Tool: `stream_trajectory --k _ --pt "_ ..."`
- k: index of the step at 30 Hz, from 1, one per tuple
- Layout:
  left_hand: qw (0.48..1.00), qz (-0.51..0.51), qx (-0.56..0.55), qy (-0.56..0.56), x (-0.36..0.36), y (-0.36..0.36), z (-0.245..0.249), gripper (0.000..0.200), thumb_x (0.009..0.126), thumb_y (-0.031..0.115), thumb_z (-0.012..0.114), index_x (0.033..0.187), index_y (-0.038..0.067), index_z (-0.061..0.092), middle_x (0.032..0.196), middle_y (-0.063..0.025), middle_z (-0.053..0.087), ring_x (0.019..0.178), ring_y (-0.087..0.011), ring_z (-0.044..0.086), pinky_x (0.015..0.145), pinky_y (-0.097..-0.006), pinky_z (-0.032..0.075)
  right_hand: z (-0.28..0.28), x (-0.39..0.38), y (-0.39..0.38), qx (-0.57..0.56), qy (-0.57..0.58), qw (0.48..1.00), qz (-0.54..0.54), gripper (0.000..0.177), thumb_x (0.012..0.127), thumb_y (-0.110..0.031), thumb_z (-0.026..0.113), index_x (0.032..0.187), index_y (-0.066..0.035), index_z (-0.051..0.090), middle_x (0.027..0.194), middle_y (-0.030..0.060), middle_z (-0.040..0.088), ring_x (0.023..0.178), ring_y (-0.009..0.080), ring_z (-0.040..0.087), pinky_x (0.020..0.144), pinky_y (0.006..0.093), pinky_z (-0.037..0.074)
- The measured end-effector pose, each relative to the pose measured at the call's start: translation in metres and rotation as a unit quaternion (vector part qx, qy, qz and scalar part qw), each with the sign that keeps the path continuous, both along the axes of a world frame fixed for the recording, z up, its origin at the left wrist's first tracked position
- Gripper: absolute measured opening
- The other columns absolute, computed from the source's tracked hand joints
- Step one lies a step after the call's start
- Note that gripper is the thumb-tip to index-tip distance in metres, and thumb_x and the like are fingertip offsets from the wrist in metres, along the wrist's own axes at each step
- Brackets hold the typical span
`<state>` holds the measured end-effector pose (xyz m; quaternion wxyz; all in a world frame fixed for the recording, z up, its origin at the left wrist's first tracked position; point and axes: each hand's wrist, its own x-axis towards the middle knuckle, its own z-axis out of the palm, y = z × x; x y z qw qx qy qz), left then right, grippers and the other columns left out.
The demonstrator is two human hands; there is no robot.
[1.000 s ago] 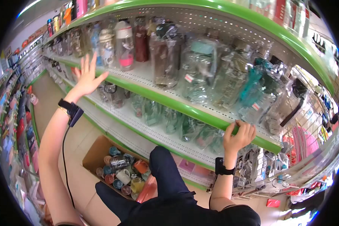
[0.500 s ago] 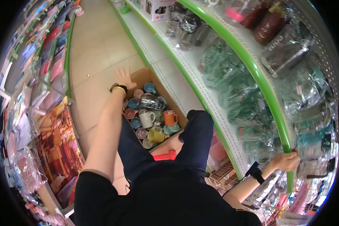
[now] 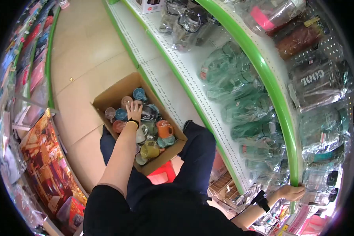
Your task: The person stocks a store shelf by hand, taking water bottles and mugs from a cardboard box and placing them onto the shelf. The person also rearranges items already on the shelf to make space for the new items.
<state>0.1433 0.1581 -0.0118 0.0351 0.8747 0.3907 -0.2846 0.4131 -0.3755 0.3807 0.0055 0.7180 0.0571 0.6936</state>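
Note:
A cardboard box [image 3: 116, 87] stands on the floor between the person's legs, filled with several cups and mugs. My left hand [image 3: 134, 110] reaches down into it, fingers apart, over the cups near a pink cup [image 3: 126, 102] and a blue cup [image 3: 139, 94]. Whether the fingertips touch a cup, I cannot tell. An orange mug [image 3: 164, 129], a white mug [image 3: 141, 134] and a yellow mug [image 3: 149, 150] sit nearer the body. At the right, my right hand [image 3: 290, 192] is wrapped round the lower end of the green shelf edge [image 3: 282, 114].
Shelves on the right hold plastic-wrapped green bottles [image 3: 247, 106] and a dark wrapped item marked COOL [image 3: 316, 80]. A lower white shelf [image 3: 161, 74] runs beside the box. Racks of packaged goods [image 3: 31, 74] line the left. A red object [image 3: 163, 173] lies behind the box.
My left hand has moved from the box's left rim to over the cups inside. The view has shifted, and the box's flap and more of the red object show. My right hand still holds the shelf edge.

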Motion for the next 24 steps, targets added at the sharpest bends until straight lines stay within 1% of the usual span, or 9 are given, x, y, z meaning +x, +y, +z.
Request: stream_trajectory --k 4,5,6,8,9,10,11,20,24 --pt "0.957 -0.137 0.186 -0.178 0.005 0.025 -0.153 0.046 0.091 0.030 0.047 0.135 0.018 0.047 0.147 -0.0096 0.036 0.139 -0.0315 0.023 0.112 -0.0595 0.009 0.000 -0.011 0.020 0.103 0.019 0.993 0.050 0.035 0.092 -0.022 0.036 0.073 -0.001 0.057 0.069 0.0125 0.055 0.068 0.0291 0.052 0.066 0.0399 0.041" --pt "0.948 -0.061 0.078 -0.302 0.010 0.038 -0.182 0.041 0.092 0.034 0.045 0.128 0.016 0.053 0.142 -0.0138 0.041 0.138 -0.0329 0.025 0.112 -0.0551 0.013 -0.001 -0.012 0.024 0.113 0.020 0.990 0.077 0.035 0.092 -0.024 0.036 0.072 0.000 0.052 0.069 0.0136 0.050 0.068 0.0300 0.047 0.066 0.0399 0.038" --pt "0.935 0.111 0.003 -0.336 0.028 0.038 -0.148 0.041 0.093 0.032 0.044 0.128 0.013 0.053 0.140 -0.0169 0.042 0.136 -0.0359 0.027 0.113 -0.0506 0.016 -0.001 -0.010 0.030 0.126 -0.026 0.990 0.058 0.035 0.092 -0.024 0.036 0.072 0.000 0.052 0.069 0.0136 0.050 0.068 0.0300 0.047 0.066 0.0399 0.038" --pt "0.961 0.069 -0.021 -0.266 0.028 0.049 -0.193 0.042 0.093 0.025 0.043 0.132 0.011 0.050 0.143 -0.0192 0.035 0.134 -0.0386 0.027 0.111 -0.0547 0.016 -0.003 -0.012 0.032 0.154 0.004 0.971 0.183 0.034 0.094 -0.021 0.033 0.072 0.000 0.048 0.070 0.0107 0.043 0.067 0.0260 0.043 0.064 0.0383 0.036" --pt "0.976 0.114 -0.093 -0.157 0.039 0.050 -0.136 0.043 0.093 0.023 0.041 0.135 0.016 0.048 0.148 -0.0162 0.030 0.139 -0.0368 0.020 0.113 -0.0571 0.007 -0.002 -0.012 0.030 0.165 -0.041 0.972 0.162 0.034 0.094 -0.021 0.033 0.072 0.000 0.048 0.070 0.0107 0.043 0.067 0.0260 0.043 0.064 0.0383 0.036" --pt "0.993 0.048 -0.026 -0.100 0.036 0.054 -0.200 0.046 0.095 0.022 0.036 0.140 0.021 0.043 0.152 -0.0118 0.025 0.142 -0.0356 0.012 0.114 -0.0576 -0.001 -0.003 -0.013 0.030 0.158 -0.018 0.975 0.155 0.030 0.091 -0.021 0.034 0.071 -0.001 0.043 0.069 0.0111 0.039 0.067 0.0272 0.040 0.065 0.0386 0.034" --pt "0.989 0.091 -0.078 -0.090 0.037 0.046 -0.183 0.047 0.096 0.023 0.034 0.142 0.020 0.039 0.153 -0.0101 0.024 0.143 -0.0350 0.008 0.114 -0.0576 -0.003 -0.005 -0.015 0.030 0.152 0.019 0.976 0.153 0.027 0.089 -0.021 0.035 0.070 -0.001 0.038 0.069 0.0115 0.036 0.068 0.0285 0.037 0.067 0.0390 0.032" --pt "0.991 0.105 0.035 -0.073 0.022 0.041 -0.193 0.039 0.095 0.020 0.035 0.129 0.014 0.054 0.136 -0.0104 0.047 0.129 -0.0306 0.037 0.114 -0.0537 0.011 -0.001 -0.020 0.036 0.121 0.015 0.984 0.133 0.027 0.089 -0.019 0.035 0.070 0.000 0.037 0.069 0.0132 0.034 0.069 0.0300 0.037 0.070 0.0413 0.031" --pt "0.989 0.144 -0.005 -0.018 0.020 0.037 -0.124 0.040 0.097 0.022 0.034 0.131 0.009 0.051 0.139 -0.0125 0.044 0.132 -0.0281 0.035 0.114 -0.0498 0.013 -0.001 -0.022 0.038 0.134 0.032 0.979 0.151 0.026 0.089 -0.016 0.037 0.069 0.000 0.041 0.069 0.0139 0.038 0.069 0.0319 0.038 0.071 0.0427 0.032"
